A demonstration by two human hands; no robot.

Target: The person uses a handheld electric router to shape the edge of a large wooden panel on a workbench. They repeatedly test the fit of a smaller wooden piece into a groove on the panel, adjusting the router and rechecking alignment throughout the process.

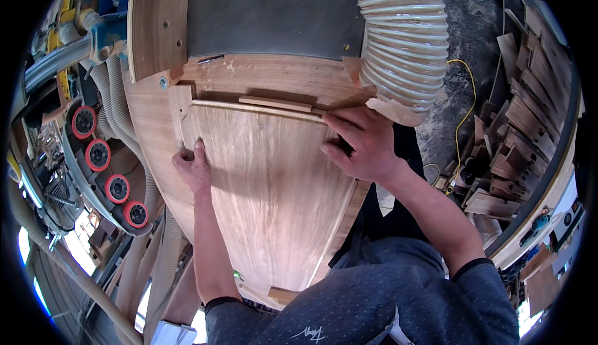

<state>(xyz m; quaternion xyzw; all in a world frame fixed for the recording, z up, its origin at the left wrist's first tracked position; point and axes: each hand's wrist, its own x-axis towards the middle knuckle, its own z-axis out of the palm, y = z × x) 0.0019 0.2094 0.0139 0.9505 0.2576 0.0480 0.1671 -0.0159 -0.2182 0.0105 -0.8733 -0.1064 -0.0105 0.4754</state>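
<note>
**A:** What are the two hands doing?

**B:** The left hand [194, 167] lies flat on the left edge of a big wooden panel [268, 189], just left of the middle of the frame. Its fingers are close together and push down and in. The right hand [361, 144] sits on the top right corner of the same panel. Its fingers are spread a little and press on the wood. Neither hand pinches anything.

**A:** Why hold it like that?

**B:** I think the hands keep the panel from sliding. One hand on each side holds it snug against the thin wood strip [275, 103] at its top edge, which looks like a stop.

**A:** Where is the panel, and which way does it point?

**B:** It fills the middle of the frame and lies flat on a wider wooden board [156, 133]. Its long way runs from the top of the frame down toward the person's body. The wide, straight end is at the top. It gets narrower toward the bottom, and the grain runs the same long way.

**A:** What is around it?

**B:** A fat ribbed hose [402, 33] hangs at the upper right, close to the right hand. Four red wheels [106, 164] stand in a row at the left. Stacked wood pieces [523, 127] lie at the far right.
</note>
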